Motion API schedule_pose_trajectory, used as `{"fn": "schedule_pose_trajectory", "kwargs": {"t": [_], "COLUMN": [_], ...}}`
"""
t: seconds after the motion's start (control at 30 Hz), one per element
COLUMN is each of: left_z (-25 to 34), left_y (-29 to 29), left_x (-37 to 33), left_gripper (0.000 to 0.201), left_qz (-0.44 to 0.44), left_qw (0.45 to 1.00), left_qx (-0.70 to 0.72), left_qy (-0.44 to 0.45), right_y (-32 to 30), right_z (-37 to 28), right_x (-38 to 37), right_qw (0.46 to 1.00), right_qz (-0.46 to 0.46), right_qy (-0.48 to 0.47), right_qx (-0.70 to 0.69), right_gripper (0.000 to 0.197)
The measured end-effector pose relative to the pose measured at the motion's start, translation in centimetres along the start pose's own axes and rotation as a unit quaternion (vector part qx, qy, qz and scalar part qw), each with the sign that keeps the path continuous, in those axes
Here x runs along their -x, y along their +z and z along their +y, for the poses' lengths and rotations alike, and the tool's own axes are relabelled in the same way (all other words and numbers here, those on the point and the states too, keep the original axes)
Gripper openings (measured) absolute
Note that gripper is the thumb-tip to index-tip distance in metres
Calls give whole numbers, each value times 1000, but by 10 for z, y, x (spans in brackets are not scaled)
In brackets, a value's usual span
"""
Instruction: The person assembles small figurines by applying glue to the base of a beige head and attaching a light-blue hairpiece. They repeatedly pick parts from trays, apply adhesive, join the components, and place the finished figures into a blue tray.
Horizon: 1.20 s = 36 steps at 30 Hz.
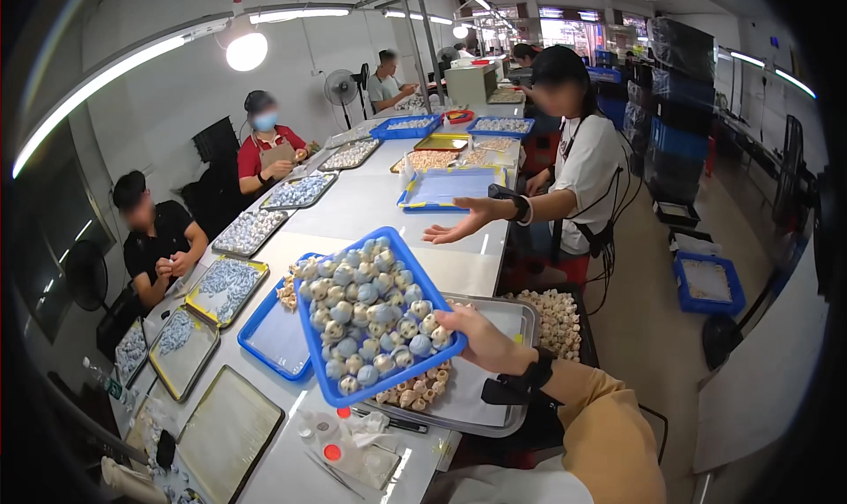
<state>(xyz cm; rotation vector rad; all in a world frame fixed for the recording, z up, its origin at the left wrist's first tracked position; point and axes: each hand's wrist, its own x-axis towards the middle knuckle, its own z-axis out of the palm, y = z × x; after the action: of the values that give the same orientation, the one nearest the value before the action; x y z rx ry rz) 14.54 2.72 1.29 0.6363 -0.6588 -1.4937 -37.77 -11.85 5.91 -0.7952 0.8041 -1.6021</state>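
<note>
My right hand (490, 338) has its fingers closed on the right edge of a blue plastic tray (399, 378). The tray is raised and tilted above the table, filled with small round pieces (366, 314) in pale blue and cream. My left hand is not visible. Across from me, at the right side of the table, a co-worker's open hand (468, 220) reaches out, palm up, apart from the tray. Under the raised tray lie a metal tray (507, 420) with cream-coloured pieces (415, 391) and another blue tray (281, 341), both partly covered.
A long white table (371, 208) carries several trays of small parts. Bottles with red caps (332, 452) and tweezers (333, 476) lie near me. A bin of cream pieces (558, 323) stands at the right. Several co-workers sit along both sides; a blue tray (708, 283) is on the floor.
</note>
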Motion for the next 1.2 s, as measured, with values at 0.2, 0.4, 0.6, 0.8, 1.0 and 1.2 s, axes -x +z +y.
{"fn": "schedule_pose_trajectory", "kwargs": {"t": [0.2, 0.4, 0.6, 0.8, 1.0, 1.2], "left_z": [-2, 3, 4, 1, 6, 7], "left_y": [32, 33, 40, 41, 27, 21], "left_x": [6, 9, 3, 1, 4, 3], "left_gripper": [50, 51, 52, 50, 48, 47], "left_qz": [57, 121, 176, 163, 143, 145], "left_qw": [997, 989, 977, 982, 987, 987], "left_qx": [-44, -85, -119, -93, -72, -60], "left_qy": [-7, -4, -14, -13, -29, -32], "right_y": [8, 10, -25, -75, -80, -106], "right_z": [-6, -27, -30, -27, -4, 9], "right_x": [-2, -6, -40, -87, -122, -181], "right_qw": [999, 999, 997, 994, 993, 967], "right_qz": [-11, -33, -3, 28, 89, 138], "right_qy": [3, -29, -61, -100, -83, -37], "right_qx": [34, 13, 49, 37, -13, -211], "right_gripper": [30, 36, 34, 36, 35, 35]}}
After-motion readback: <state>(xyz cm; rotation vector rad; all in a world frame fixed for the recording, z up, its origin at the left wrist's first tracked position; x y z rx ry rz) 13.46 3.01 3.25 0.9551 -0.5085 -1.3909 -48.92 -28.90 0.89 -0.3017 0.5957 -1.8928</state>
